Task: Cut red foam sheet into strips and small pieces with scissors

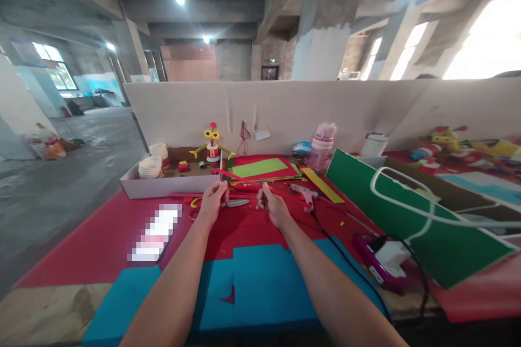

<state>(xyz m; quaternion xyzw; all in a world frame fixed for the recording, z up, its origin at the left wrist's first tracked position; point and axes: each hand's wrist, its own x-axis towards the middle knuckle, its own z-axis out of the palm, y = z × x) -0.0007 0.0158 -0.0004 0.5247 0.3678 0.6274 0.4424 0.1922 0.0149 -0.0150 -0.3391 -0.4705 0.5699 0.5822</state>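
A thin red strip [241, 178], likely paper or foam, stretches between my two hands above the red-covered table. My left hand [212, 201] is closed in a pinch near the strip's left end, which sticks up past the fingers. On the other side, my right hand [273, 207] pinches the strip with thumb and curled fingers. Scissors [236, 203] with yellow handles lie just behind and beside my left hand. A pink glue gun [304, 195] rests to the right of my right hand. Blue sheets [264, 282] lie under my forearms.
A shallow box [163, 188] with white cups stands left, near a yellow-and-red robot figure [212, 146]. Coloured sheets [260, 168] are stacked behind. A phone-like blurred patch [157, 233] lies left. At right are a green board [399, 211], a purple power strip [378, 265] and cables.
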